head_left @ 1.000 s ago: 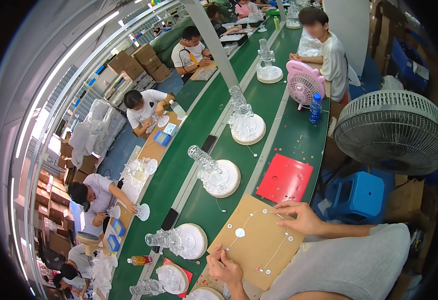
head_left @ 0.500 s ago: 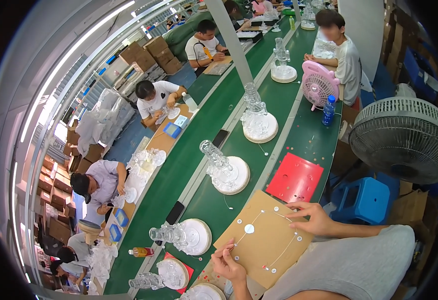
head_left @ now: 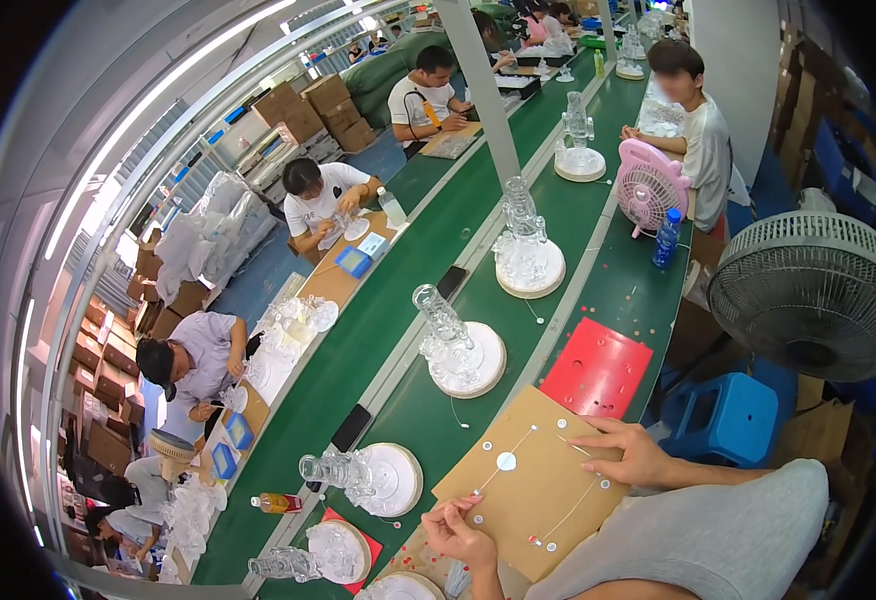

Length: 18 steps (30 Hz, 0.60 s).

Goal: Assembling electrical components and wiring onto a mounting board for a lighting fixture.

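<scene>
A tan board (head_left: 533, 505) lies near my body, with thin pale wires, small white round pieces and one larger white disc (head_left: 506, 461) on it. At the board's left edge, my left hand (head_left: 461, 535) pinches the end of a thin wire (head_left: 490, 479) that runs past the disc. My right hand (head_left: 626, 452) reaches over the board's right side, its fingers stretched out and apart. Its fingertips are beside another short pale wire (head_left: 574, 447); I cannot tell whether they touch it.
Clear glass pieces on round white bases (head_left: 463, 360) stand along the green conveyor (head_left: 378, 330). Beyond the board lies a red sheet (head_left: 598, 370). A pink fan (head_left: 648, 190), blue bottle (head_left: 667, 240), large grey fan (head_left: 808, 285) and blue stool (head_left: 728, 420) are at right. Several people work alongside.
My right hand's fingers have moved down along the board's right side, closer to the wire there. My left hand stays at the left edge. The whole view has shifted slightly.
</scene>
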Each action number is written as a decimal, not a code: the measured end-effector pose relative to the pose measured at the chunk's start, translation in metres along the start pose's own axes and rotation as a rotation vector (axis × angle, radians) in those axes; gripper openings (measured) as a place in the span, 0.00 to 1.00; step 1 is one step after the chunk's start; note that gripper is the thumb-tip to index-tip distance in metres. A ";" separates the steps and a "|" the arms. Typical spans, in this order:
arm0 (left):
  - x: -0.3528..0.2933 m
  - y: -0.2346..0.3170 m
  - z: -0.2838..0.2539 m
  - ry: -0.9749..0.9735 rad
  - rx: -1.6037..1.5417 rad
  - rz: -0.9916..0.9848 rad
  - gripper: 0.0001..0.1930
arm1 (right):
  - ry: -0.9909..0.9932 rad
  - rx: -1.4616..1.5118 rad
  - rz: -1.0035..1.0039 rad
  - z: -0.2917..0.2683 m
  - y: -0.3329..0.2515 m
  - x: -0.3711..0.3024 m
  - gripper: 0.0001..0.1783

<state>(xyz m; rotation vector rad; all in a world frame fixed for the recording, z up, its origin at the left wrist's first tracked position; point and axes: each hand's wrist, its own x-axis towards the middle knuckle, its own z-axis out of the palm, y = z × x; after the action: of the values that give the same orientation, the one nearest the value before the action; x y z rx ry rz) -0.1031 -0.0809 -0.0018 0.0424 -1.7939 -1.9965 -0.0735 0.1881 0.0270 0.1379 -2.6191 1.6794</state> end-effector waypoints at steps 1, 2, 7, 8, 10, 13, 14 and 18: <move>0.000 0.001 0.002 0.001 -0.002 0.001 0.07 | 0.018 0.008 0.006 0.000 -0.002 0.001 0.23; -0.001 0.002 0.004 0.002 0.006 0.010 0.08 | 0.019 0.007 0.005 -0.001 -0.004 0.004 0.23; -0.002 -0.001 -0.004 -0.072 0.096 0.124 0.07 | 0.048 -0.186 -0.027 0.001 -0.013 0.018 0.20; 0.001 0.001 -0.006 -0.139 0.213 0.131 0.07 | 0.043 -0.188 -0.026 0.001 -0.011 0.021 0.20; 0.004 0.005 -0.011 -0.204 0.334 0.125 0.07 | 0.090 -0.292 -0.152 0.004 -0.009 0.022 0.20; 0.017 0.005 -0.013 -0.169 0.228 0.057 0.08 | 0.125 -0.409 -0.100 0.014 -0.023 0.017 0.21; 0.021 0.006 -0.016 -0.224 0.356 0.148 0.07 | 0.120 -0.405 -0.107 0.016 -0.022 0.017 0.21; 0.029 0.017 -0.009 -0.350 0.557 0.217 0.08 | 0.088 -0.318 -0.100 0.015 -0.017 0.016 0.25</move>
<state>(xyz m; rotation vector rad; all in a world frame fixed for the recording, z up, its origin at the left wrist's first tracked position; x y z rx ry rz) -0.1205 -0.1001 0.0213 -0.3319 -2.4104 -1.3665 -0.0875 0.1669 0.0371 0.1782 -2.7179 1.1914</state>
